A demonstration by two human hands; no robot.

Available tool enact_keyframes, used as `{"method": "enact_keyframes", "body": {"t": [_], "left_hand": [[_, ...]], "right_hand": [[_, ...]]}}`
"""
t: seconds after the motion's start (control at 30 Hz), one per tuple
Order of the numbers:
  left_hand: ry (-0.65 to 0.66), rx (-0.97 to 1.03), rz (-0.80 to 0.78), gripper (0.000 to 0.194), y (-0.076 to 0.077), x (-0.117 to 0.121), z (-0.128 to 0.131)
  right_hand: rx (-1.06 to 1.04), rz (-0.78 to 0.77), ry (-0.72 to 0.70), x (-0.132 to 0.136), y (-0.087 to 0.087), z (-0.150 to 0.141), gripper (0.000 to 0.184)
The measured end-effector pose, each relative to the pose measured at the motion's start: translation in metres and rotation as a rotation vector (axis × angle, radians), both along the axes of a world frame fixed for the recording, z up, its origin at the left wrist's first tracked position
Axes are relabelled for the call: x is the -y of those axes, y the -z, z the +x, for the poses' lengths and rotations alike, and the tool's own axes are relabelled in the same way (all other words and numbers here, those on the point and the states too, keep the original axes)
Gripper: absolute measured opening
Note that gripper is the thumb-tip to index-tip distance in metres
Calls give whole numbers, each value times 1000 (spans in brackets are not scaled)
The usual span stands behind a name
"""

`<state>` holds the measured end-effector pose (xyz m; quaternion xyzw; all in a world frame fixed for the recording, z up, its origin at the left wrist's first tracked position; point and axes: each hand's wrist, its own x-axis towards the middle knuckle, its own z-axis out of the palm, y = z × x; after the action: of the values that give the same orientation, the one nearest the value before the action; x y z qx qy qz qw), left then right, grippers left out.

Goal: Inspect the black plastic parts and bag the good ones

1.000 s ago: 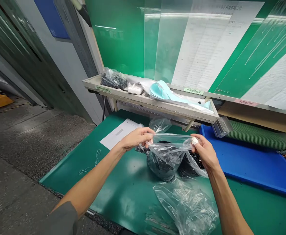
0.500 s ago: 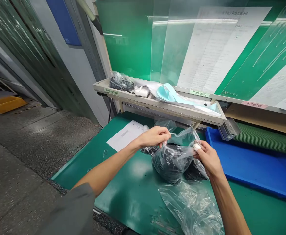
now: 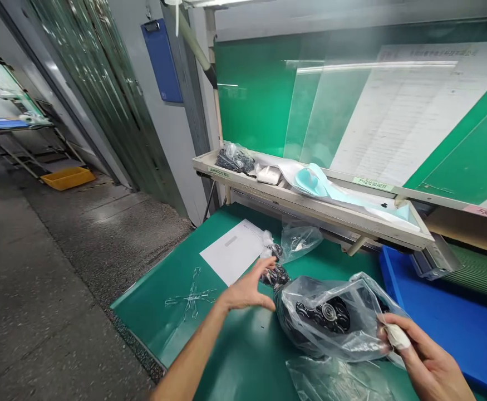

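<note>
A clear plastic bag (image 3: 352, 345) with black round parts (image 3: 329, 313) inside lies on the green table, its mouth spread toward the right. My right hand (image 3: 418, 345) pinches the bag's rim between thumb and fingers; a white wrap covers one fingertip. Left of the bag, my left hand (image 3: 249, 287) is empty, thumb and fingers spread apart. Just beyond its fingertips sits a smaller bundle of black parts (image 3: 275, 275) in clear plastic. Another clear bag (image 3: 339, 381) lies crumpled nearer me.
A white paper sheet (image 3: 235, 250) and clear thin strips (image 3: 191, 301) lie on the table's left. Behind is a shelf tray (image 3: 310, 201) holding a bagged black bundle (image 3: 235, 158) and a light-blue strip (image 3: 312, 181). A blue tray (image 3: 443, 317) stands at right.
My left hand has let go of the bag's rim and opened to its left. My right hand has drawn the rim rightward, and the black parts show through the mouth. The view has shifted left.
</note>
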<state>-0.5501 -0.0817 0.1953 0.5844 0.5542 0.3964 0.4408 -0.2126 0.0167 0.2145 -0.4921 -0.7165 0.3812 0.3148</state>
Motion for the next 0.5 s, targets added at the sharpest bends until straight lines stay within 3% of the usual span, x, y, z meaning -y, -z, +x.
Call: {"method": "enact_keyframes", "body": {"t": [0.07, 0.13, 0.2, 0.27, 0.4, 0.5], "left_hand": [[88, -101, 40, 125, 18, -10, 19], [160, -144, 134, 137, 27, -23, 44], [190, -160, 241, 127, 26, -34, 66], [230, -151, 296, 104, 18, -39, 78], [217, -60, 219, 63, 5, -34, 80], [167, -76, 160, 65, 4, -35, 85]], "right_hand": [[12, 19, -48, 1, 0, -10, 38], [38, 54, -119, 4, 0, -22, 36], [58, 101, -195, 8, 1, -31, 33], [68, 121, -218, 13, 2, -33, 32], [42, 75, -121, 18, 1, -27, 31], [17, 52, -136, 22, -2, -35, 31]]}}
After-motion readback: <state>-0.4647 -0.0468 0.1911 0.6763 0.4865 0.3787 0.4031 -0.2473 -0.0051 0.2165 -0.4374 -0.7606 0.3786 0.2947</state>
